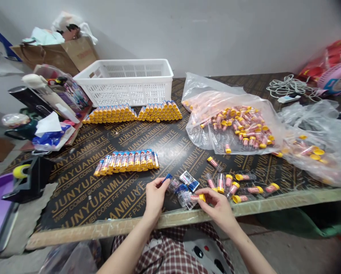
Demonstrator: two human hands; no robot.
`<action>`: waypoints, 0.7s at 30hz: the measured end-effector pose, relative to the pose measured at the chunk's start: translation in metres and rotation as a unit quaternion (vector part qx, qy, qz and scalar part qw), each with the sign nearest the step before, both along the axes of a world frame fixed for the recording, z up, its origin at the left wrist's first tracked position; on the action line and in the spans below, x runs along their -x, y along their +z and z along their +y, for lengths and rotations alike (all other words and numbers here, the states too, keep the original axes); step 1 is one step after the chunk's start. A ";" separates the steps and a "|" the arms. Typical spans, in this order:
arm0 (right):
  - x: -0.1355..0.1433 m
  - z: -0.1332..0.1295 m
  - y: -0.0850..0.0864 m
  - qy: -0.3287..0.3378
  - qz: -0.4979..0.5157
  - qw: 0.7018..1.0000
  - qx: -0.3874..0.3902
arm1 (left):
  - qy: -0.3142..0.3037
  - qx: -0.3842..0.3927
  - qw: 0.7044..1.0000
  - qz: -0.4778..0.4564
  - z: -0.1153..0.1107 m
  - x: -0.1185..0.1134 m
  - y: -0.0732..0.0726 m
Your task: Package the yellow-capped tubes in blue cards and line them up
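My left hand (155, 195) pinches a small blue printed sleeve (167, 178) between thumb and fingertips near the table's front edge. My right hand (217, 207) is closed on a clear tube with a yellow cap (201, 197) and pink contents. Between the hands lies a small pile of blue and clear plastic sleeves (183, 192), with a flat white-and-black stack of sleeves (189, 180) behind it. Loose yellow-capped tubes (220, 182) are scattered to the right of my right hand. Left of centre, a row of labelled blue-and-yellow tubes (129, 160) lies side by side.
Stacked labelled tubes (159, 111) sit before a white plastic basket (130, 89). A large clear bag (199, 129) spills more capped tubes; another bag (330, 133) lies right. A tape dispenser (30, 179) stands left, a pink fan (337, 76) far right. The table's taped front edge (102, 229) is near me.
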State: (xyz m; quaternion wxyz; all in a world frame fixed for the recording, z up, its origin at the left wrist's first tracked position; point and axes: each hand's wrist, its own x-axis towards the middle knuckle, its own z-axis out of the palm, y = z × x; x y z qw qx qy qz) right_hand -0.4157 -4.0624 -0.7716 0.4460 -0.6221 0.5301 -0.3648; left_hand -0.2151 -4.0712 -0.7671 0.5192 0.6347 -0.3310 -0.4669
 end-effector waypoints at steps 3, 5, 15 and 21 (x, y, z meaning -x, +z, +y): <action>0.000 -0.001 0.004 -0.013 -0.029 0.999 0.017 | 0.053 -0.068 0.982 0.170 -0.006 -0.009 -0.002; -0.002 0.000 0.008 -0.027 -0.053 0.997 0.045 | 0.077 -0.082 0.968 0.224 -0.008 -0.014 0.000; -0.036 0.015 0.015 0.035 0.005 0.977 0.211 | 0.116 -0.093 0.952 0.269 -0.006 -0.018 0.006; -0.044 0.015 0.009 0.096 0.004 0.977 0.191 | 0.032 -0.041 0.951 0.305 -0.001 -0.010 0.014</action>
